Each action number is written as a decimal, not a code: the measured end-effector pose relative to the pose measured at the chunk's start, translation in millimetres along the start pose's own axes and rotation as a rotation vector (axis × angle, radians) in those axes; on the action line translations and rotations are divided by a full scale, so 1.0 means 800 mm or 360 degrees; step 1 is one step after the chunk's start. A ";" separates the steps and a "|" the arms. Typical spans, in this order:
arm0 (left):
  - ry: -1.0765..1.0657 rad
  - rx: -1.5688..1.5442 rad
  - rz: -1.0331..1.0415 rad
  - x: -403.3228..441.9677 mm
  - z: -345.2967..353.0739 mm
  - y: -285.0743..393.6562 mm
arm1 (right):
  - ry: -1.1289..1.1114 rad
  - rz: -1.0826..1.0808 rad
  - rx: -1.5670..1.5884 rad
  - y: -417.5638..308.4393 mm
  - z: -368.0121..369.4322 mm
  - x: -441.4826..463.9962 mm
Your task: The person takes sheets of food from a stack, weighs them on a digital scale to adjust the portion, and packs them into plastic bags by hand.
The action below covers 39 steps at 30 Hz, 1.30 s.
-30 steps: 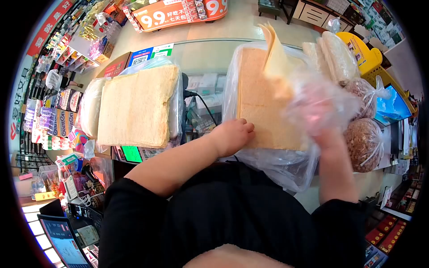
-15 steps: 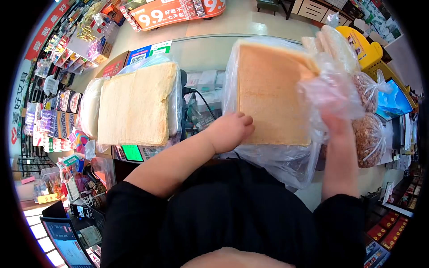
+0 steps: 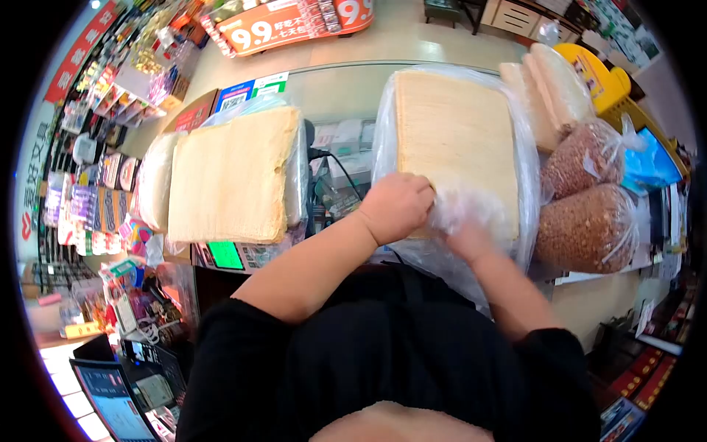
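Note:
A stack of thin, rectangular pale yellow sheets (image 3: 456,125) lies in front of me on clear plastic wrap (image 3: 527,155). My left hand (image 3: 401,205) rests at the stack's near left part, fingers curled in; what they hold, if anything, is hidden. Close beside it, my right hand (image 3: 475,225) is over the near part of the stack, covered by a clear plastic bag or glove and smeared by motion, so its fingers cannot be made out. To the left sits a second stack of similar sheets (image 3: 228,177), with uneven right edges, touched by neither hand.
Bags of brown granular food (image 3: 585,228) and long wrapped pale packs (image 3: 556,92) lie at the right, near a yellow basket (image 3: 593,77). A black cable (image 3: 340,166) runs between the stacks on the glass counter. A monitor (image 3: 110,398) stands at lower left.
My right hand has come from the right edge, where it held a brown sheet's corner, to beside my left hand. The stack's top now looks pale instead of brown.

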<state>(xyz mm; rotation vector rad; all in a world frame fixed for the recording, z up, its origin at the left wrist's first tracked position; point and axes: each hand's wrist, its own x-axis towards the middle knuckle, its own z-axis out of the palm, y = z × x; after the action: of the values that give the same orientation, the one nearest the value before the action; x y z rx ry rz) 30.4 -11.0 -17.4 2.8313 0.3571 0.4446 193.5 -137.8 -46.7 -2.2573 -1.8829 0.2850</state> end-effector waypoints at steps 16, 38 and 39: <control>-0.0571 0.0058 0.0096 -0.025 0.011 0.010 | 0.0041 -0.0261 0.0036 0.035 0.014 -0.006; 0.0667 -0.1563 -0.0962 -0.107 -0.091 -0.001 | 0.1104 -0.0549 0.0082 -0.051 -0.450 0.027; 0.0920 -0.1632 -0.0936 -0.116 -0.097 -0.011 | 0.1081 -0.0572 0.0563 -0.068 -0.466 0.028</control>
<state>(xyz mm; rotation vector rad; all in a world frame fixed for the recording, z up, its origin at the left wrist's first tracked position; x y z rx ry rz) -82.3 -12.1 27.2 1.4885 0.7597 0.9518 245.0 -113.9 326.0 -1.4853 -1.6477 -0.1749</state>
